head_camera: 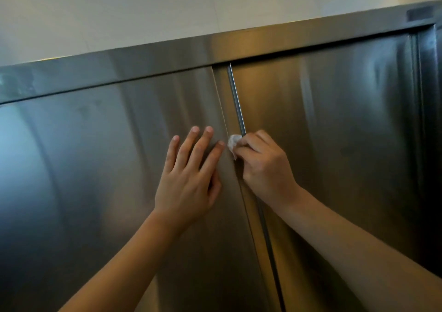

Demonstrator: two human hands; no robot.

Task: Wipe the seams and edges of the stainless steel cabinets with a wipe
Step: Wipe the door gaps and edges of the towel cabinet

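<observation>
Bare L hand (pixel 189 180) lies flat, fingers straight, on brushed steel cabinet door (pixel 95 168); R hand (pixel 263 165) just beside, pinching crumpled white wipe (pixel 233 142) against vertical door seam (pixel 236 101).

One head-worn view looks forward and slightly up, close to the steel cabinet doors (pixel 334 132), at arm's reach. The cabinet's top edge (pixel 215 48) slants across the upper frame, with wall (pixel 143 7) above. Both forearms enter from the bottom edge.

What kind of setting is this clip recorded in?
Likely a commercial or institutional kitchen, though little shows: brushed stainless steel cabinet doors under a steel top rail, against a plain pale wall. The right hand pinches a white wipe.
</observation>
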